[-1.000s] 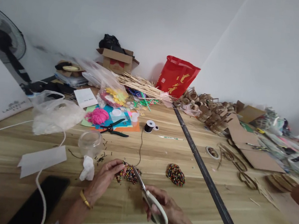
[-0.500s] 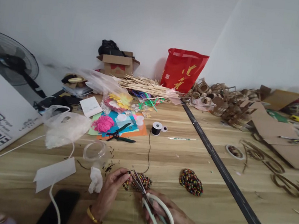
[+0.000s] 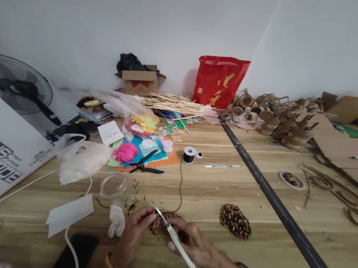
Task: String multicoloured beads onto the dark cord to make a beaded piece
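My left hand (image 3: 134, 230) is closed in a pinch on the end of a beaded string (image 3: 154, 227) with small multicoloured beads. The rest of its beads lie bunched on the table behind the fingertips, partly hidden by my hands. In my right hand (image 3: 193, 242) are scissors (image 3: 180, 247) with pale handles, seen nearly edge-on. Their blades point up and left, close beside my left fingertips; whether they touch the string I cannot tell. A black cord (image 3: 180, 188) runs from the beads back to a spool (image 3: 189, 154).
A coiled bead strand (image 3: 236, 221) lies to the right. Black cutters (image 3: 147, 165) and pink yarn (image 3: 125, 151) rest on coloured paper. Left of my hands are a clear round container (image 3: 113, 186), crumpled tissue (image 3: 117, 221) and a dark phone (image 3: 76, 254). A black strip (image 3: 274, 206) crosses the table.
The scissors have turned from open, spread handles to a nearly edge-on view with the blades together. My right hand has rolled over them. The view has shifted slightly.
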Demonstrator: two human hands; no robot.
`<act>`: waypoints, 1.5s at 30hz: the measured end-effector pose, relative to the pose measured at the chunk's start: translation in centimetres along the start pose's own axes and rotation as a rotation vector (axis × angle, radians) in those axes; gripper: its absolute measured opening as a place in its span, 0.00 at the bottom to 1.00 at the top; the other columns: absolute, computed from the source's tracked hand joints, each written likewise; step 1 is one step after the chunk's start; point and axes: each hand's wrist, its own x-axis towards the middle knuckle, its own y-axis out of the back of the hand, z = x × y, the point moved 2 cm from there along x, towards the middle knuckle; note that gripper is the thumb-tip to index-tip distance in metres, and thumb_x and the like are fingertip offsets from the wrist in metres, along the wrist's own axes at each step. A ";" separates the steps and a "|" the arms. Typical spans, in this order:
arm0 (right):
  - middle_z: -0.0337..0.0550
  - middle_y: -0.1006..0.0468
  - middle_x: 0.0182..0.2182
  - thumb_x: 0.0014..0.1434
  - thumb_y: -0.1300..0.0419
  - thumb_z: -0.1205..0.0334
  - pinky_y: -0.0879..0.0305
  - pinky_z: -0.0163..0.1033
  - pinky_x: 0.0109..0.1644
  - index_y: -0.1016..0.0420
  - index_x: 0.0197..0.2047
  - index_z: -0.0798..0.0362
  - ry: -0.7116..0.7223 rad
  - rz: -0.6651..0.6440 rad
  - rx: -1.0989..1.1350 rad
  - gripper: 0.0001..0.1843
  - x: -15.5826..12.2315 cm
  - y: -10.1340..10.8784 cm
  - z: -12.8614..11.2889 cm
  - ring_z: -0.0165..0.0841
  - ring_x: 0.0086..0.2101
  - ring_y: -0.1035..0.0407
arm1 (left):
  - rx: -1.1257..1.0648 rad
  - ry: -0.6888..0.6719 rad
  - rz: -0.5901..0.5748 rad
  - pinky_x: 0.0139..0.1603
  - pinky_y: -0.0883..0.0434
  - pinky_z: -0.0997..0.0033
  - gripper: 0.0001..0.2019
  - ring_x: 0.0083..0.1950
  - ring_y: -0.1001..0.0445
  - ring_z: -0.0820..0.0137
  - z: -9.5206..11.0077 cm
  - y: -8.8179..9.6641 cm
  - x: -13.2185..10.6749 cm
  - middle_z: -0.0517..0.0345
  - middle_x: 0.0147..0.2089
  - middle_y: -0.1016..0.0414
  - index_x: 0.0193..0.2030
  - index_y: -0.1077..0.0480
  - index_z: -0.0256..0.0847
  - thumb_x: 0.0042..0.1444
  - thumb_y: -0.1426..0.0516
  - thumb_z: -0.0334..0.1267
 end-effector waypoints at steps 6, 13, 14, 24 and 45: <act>0.44 0.27 0.39 0.55 0.36 0.54 0.34 0.36 0.41 0.33 0.58 0.53 0.038 0.020 -0.112 0.29 -0.1 0.2 0.4 0.34 0.37 0.34 | -0.007 0.010 -0.021 0.35 0.35 0.71 0.10 0.30 0.32 0.68 -0.3 -0.1 0.2 0.60 0.24 0.27 0.26 0.25 0.38 0.46 0.34 0.43; 0.38 0.29 0.31 0.53 0.36 0.60 0.41 0.30 0.29 0.31 0.55 0.52 0.020 0.034 -0.237 0.25 -0.3 0.4 0.2 0.27 0.26 0.41 | -0.014 0.026 -0.038 0.34 0.35 0.70 0.14 0.27 0.33 0.69 0.7 -1.0 -0.1 0.60 0.23 0.29 0.25 0.26 0.38 0.44 0.34 0.48; 0.37 0.29 0.30 0.53 0.36 0.60 0.43 0.29 0.27 0.30 0.54 0.52 0.024 0.035 -0.246 0.24 -0.3 0.4 0.1 0.26 0.25 0.42 | -0.012 0.026 -0.034 0.34 0.35 0.70 0.14 0.27 0.33 0.69 0.8 -1.0 -0.1 0.60 0.22 0.29 0.25 0.26 0.38 0.44 0.34 0.48; 0.38 0.29 0.32 0.57 0.40 0.62 0.45 0.29 0.26 0.29 0.51 0.52 0.042 0.024 -0.227 0.18 -0.3 0.2 -0.7 0.26 0.25 0.43 | -0.026 0.049 -0.038 0.35 0.34 0.69 0.14 0.28 0.33 0.68 0.5 -0.9 -0.1 0.59 0.23 0.28 0.25 0.26 0.39 0.44 0.34 0.48; 0.47 0.29 0.42 0.54 0.42 0.68 0.33 0.40 0.45 0.37 0.59 0.52 0.128 0.117 -0.584 0.28 -0.4 0.3 -1.7 0.37 0.40 0.32 | -0.083 0.045 0.142 0.37 0.33 0.66 0.16 0.32 0.30 0.64 0.4 -0.3 0.1 0.57 0.27 0.26 0.29 0.25 0.39 0.38 0.32 0.47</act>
